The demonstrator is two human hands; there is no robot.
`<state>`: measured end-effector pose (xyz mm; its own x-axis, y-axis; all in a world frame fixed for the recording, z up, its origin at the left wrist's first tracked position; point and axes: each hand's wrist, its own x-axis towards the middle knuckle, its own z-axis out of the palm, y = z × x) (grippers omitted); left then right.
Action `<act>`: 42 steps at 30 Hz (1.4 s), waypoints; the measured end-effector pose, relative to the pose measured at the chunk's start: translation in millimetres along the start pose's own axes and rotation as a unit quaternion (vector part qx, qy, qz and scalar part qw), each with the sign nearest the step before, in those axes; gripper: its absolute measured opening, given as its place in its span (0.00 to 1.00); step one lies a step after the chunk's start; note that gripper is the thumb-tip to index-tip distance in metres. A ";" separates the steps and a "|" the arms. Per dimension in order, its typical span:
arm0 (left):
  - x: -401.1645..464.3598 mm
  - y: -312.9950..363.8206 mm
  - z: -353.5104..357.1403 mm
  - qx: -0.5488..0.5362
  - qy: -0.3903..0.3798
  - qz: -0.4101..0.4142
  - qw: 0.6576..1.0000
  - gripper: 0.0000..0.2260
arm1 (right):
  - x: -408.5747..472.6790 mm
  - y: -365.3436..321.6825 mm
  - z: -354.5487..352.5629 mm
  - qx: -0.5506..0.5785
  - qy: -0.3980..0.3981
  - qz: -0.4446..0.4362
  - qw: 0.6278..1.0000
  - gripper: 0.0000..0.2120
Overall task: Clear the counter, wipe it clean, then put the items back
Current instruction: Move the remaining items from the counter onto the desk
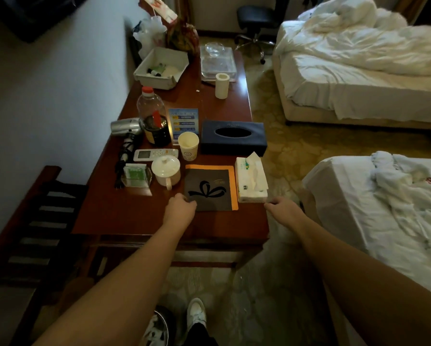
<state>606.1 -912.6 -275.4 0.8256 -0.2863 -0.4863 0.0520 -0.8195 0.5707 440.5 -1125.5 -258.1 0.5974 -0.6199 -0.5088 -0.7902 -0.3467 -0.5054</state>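
I have both hands out over the near end of the wooden counter, which is crowded and not yet cleared. My left hand sits at the near left corner of the dark folder with the orange border, fingers curled at its edge; whether they have actually pinched the corner I cannot tell, since the knuckles hide the tips. My right hand hovers just beside the soft pack of tissues, fingers loosely bent and holding nothing. I judge the folder to be light, thin and fairly stiff, lying flat, so it wants a fingernail under the corner or a slide toward the counter's edge before lifting. The tissue pack should be light and squashy (grip the sides, not the loose sheet sticking up). The lidded ceramic mug just left of the folder looks heavier and breakable, with a loose lid.
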 end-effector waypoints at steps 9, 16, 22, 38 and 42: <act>-127.3 -17.0 -64.3 -0.054 0.039 0.045 0.997 0.10 | -77.8 -55.3 -8.0 -0.110 -0.008 -0.206 0.972 0.14; -242.0 -79.5 -120.5 -0.075 0.161 -0.014 0.984 0.07 | -158.1 -122.1 33.3 -0.185 -0.053 -0.366 0.911 0.13; -338.4 -154.9 -147.4 -0.087 0.230 -0.064 0.967 0.09 | -233.9 -156.5 102.3 -0.223 -0.136 -0.491 0.831 0.15; -587.6 -378.8 -120.1 -0.166 0.384 -0.269 0.868 0.11 | -485.9 -161.2 319.9 -0.304 -0.316 -0.633 0.638 0.18; -661.4 -435.8 -122.8 -0.190 0.395 -0.288 0.851 0.11 | -562.8 -164.4 362.0 -0.304 -0.348 -0.658 0.594 0.17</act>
<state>106.5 -305.2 -121.2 0.7139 0.6557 -0.2460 0.6302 -0.4484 0.6339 283.8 -464.8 -140.9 0.4978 0.8380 -0.2237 0.6474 -0.5306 -0.5471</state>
